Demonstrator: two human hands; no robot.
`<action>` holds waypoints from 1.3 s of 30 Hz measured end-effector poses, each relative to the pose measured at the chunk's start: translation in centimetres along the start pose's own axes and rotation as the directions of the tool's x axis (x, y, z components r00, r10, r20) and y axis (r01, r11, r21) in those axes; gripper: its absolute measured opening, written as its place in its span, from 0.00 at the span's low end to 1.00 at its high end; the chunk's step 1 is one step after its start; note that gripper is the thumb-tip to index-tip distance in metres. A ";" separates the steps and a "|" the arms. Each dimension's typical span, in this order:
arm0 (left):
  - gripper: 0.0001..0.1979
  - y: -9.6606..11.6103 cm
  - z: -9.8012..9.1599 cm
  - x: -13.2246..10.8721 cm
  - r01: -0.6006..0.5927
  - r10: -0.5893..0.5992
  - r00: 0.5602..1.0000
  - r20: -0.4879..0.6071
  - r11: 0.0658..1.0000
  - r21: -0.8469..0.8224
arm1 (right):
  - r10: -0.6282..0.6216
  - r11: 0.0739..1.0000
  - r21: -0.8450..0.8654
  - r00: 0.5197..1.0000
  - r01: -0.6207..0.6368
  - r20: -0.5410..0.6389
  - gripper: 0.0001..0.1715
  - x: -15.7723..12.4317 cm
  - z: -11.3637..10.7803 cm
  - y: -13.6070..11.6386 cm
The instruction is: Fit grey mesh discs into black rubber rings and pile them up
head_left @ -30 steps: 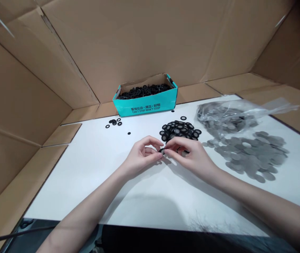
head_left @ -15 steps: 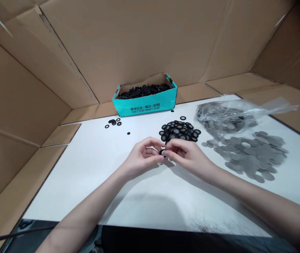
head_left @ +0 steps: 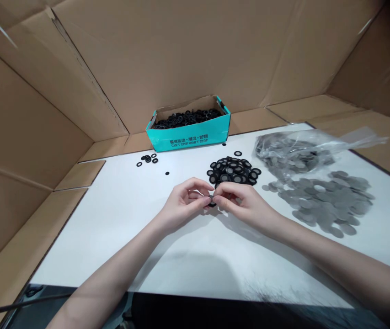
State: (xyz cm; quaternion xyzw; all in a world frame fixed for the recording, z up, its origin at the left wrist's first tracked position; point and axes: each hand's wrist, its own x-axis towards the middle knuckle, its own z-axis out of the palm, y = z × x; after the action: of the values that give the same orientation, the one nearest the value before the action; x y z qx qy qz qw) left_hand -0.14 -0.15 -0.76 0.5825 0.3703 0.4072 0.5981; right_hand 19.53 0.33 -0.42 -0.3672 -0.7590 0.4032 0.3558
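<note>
Between the fingertips of both hands is a small black rubber ring (head_left: pixel 211 204) with a grey mesh disc at its middle. My left hand (head_left: pixel 188 197) pinches it from the left, thumb on top. From the right, my right hand (head_left: pixel 235 197) grips the same ring with thumb and index finger; fingers partly cover it. Just behind the hands lies a heap of black rings with grey discs in them (head_left: pixel 234 171). To the right spreads a pile of loose grey mesh discs (head_left: pixel 332 201).
A turquoise box (head_left: pixel 191 137) full of black rings stands at the back. Several loose rings (head_left: pixel 147 159) lie left of centre, with a small black disc (head_left: pixel 167 173) nearby. A clear plastic bag (head_left: pixel 294 151) of grey discs lies at the back right. Cardboard walls (head_left: pixel 195 50) surround the table.
The ring has turned slightly between the fingers, and my left thumb has moved up onto it. The hands have otherwise stayed in place.
</note>
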 end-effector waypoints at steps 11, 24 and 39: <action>0.08 0.4 0.2 -0.1 -0.201 0.235 0.970 -0.061 0.919 0.339 | -0.085 0.988 -0.132 0.995 0.077 -0.056 0.06 -0.2 0.1 0.6; 0.06 0.3 0.5 -0.2 -0.280 0.327 0.944 -0.053 0.874 0.397 | -0.222 0.944 -0.251 0.975 0.214 -0.003 0.10 -0.3 0.1 1.2; 0.03 0.3 0.0 -0.3 -0.381 0.411 0.909 0.068 0.753 0.536 | -0.230 0.956 -0.185 0.973 0.229 0.018 0.15 -0.1 -0.5 0.3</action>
State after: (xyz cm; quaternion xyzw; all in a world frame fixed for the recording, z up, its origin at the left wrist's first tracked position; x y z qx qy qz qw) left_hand -0.26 -0.40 -0.43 0.7803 0.3537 0.4193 0.3004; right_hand 20.03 0.58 -0.54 -0.3091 -0.8300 0.2857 0.3658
